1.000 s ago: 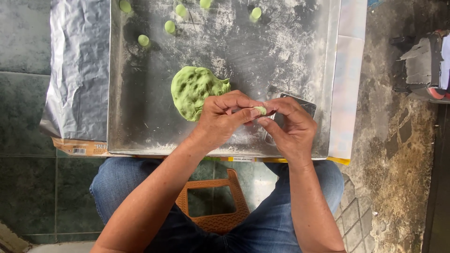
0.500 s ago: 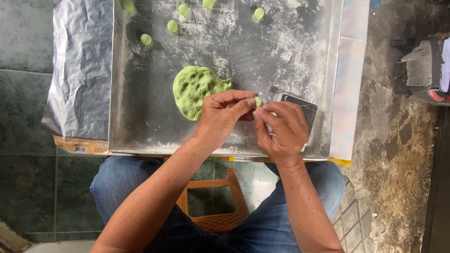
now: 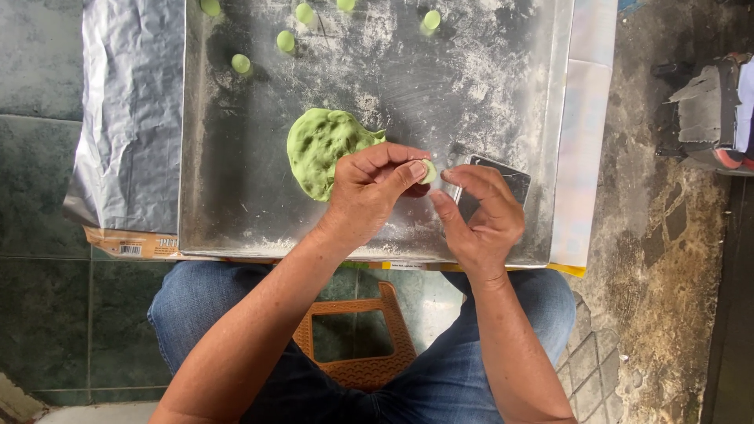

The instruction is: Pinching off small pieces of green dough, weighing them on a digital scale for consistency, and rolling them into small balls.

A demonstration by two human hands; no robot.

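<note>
Left hand [image 3: 369, 192] grip pinches a small pale green dough piece [image 3: 428, 170] w/ thumb & fingers above the floured metal tray [image 3: 236, 188], just beside the big green dough lump [image 3: 322, 149]; right hand [image 3: 483, 216] half-curled, holding nothing, fingertips near the piece.

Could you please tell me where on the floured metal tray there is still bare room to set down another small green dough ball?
Free: the stretch between the green dough lump and the small balls along the far edge, and the tray's left side. Crowded: near edge, where the left hand, right hand and dark scraper sit.
</note>
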